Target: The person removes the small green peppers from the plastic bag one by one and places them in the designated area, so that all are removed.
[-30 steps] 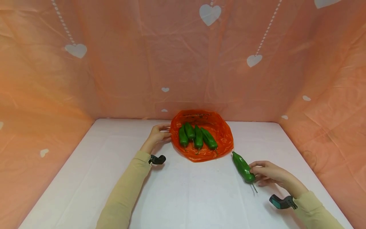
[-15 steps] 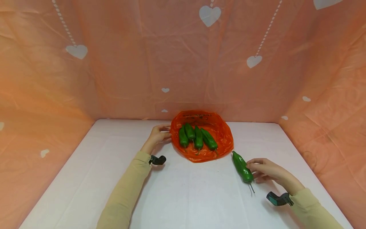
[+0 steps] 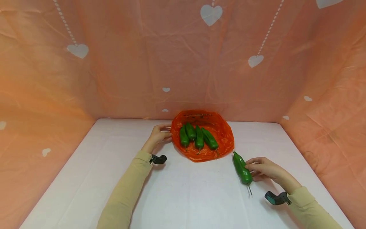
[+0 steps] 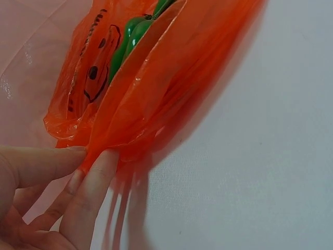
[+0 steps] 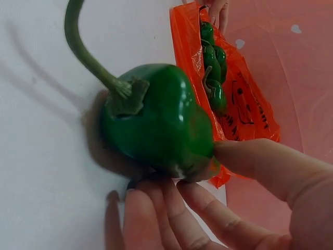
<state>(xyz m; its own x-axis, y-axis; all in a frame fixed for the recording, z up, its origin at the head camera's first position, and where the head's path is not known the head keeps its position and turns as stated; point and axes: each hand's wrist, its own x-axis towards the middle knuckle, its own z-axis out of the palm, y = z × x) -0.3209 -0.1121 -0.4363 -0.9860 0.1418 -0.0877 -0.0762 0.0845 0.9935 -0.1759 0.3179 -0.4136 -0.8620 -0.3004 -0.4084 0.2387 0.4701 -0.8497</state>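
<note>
My left hand (image 3: 158,136) pinches the left edge of an orange-red plastic bag (image 3: 206,156), its thumb and fingers meeting on the film in the left wrist view. The bag's mouth faces me, and several long green peppers (image 3: 210,139) lie inside with their stems toward me. To the right of the bag, my right hand (image 3: 268,171) holds another green pepper (image 3: 242,171) from its right side. One finger lies on top and others at its side in the right wrist view. Its tip points to the bag's lower right rim and its long stem toward me.
A white-covered table (image 3: 186,197) lies under everything. Orange sheeting (image 3: 128,70) with white hearts rises behind it and at both sides. Small dark devices (image 3: 158,159) are strapped to both wrists.
The right hand has shifted slightly left, and the held pepper's stem end has swung left with it. The left hand and bag stay put.
</note>
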